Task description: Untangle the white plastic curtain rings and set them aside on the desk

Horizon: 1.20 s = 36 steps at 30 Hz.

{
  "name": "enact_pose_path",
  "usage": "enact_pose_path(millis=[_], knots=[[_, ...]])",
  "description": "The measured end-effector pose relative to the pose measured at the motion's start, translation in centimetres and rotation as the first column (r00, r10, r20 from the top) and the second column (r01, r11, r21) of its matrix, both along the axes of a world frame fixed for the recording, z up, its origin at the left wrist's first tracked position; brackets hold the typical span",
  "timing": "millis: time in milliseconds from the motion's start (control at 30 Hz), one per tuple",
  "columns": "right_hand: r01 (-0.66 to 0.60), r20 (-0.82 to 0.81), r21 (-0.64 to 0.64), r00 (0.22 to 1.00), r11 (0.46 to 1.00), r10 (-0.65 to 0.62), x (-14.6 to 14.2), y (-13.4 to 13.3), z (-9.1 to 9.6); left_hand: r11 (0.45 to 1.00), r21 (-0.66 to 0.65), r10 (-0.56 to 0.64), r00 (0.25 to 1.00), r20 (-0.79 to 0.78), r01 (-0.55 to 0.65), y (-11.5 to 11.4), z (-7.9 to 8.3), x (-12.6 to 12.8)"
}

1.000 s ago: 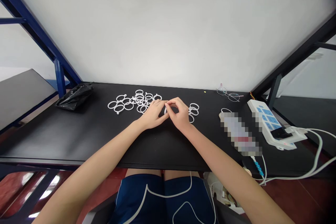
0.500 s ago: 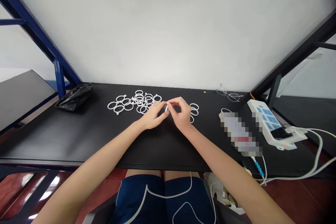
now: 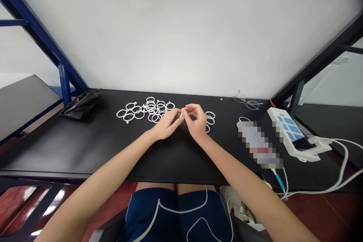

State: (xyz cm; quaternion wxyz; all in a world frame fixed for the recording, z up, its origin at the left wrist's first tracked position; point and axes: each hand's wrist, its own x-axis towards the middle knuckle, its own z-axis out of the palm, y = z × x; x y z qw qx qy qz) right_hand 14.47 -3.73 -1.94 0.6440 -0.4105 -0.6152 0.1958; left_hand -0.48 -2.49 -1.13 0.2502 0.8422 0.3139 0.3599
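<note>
My left hand (image 3: pixel 166 125) and my right hand (image 3: pixel 196 120) meet above the middle of the black table (image 3: pixel 93 147). Both pinch one small white plastic ring (image 3: pixel 181 114) between their fingertips, and most of it is hidden by the fingers. A loose pile of several white rings (image 3: pixel 144 110) lies just left of my left hand. A smaller stack of white rings (image 3: pixel 210 117) sits right behind my right hand.
A crumpled black bag (image 3: pixel 81 104) lies at the far left of the table. Wire-framed glasses (image 3: pixel 247 102) rest near the wall. A white power strip (image 3: pixel 293 133) with cables and a blurred object (image 3: pixel 258 145) occupy the right side. Blue frame struts (image 3: pixel 64 83) rise at left.
Both hands have lifted slightly off the table and shifted a little to the right, still pinching the white ring together. The piles of rings have not moved.
</note>
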Motion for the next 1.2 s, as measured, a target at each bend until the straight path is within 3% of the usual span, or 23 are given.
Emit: enact_pose_path(millis=[200, 333, 500, 600, 1200], knots=[[-0.001, -0.027, -0.03, 1.0, 1.0, 0.0, 0.1, 0.0, 0.3, 0.998, -0.042, 0.043, 0.999, 0.02, -0.042, -0.3, 0.2, 0.0], [-0.007, 0.065, -0.091, 0.998, 0.996, 0.013, 0.3, -0.1, 0.6, 0.985, -0.157, 0.086, 0.991, 0.104, -0.069, -0.3, 0.4, 0.1], [-0.021, 0.078, -0.135, 0.996, 0.991, 0.032, 0.5, 0.0, 0.4, 0.916, -0.399, 0.102, 0.946, 0.309, 0.031, 0.5, 0.3, 0.1], [-0.048, 0.044, -0.144, 0.998, 0.988, 0.055, 0.4, 0.1, 0.2, 0.875, -0.48, 0.128, 0.922, 0.365, 0.068, 1.1, 0.0, 0.0], [-0.113, -0.041, -0.138, 0.993, 0.984, 0.108, 0.3, 0.0, 0.4, 0.847, -0.517, 0.074, 0.934, 0.349, 0.126, 1.3, 0.3, -0.5]])
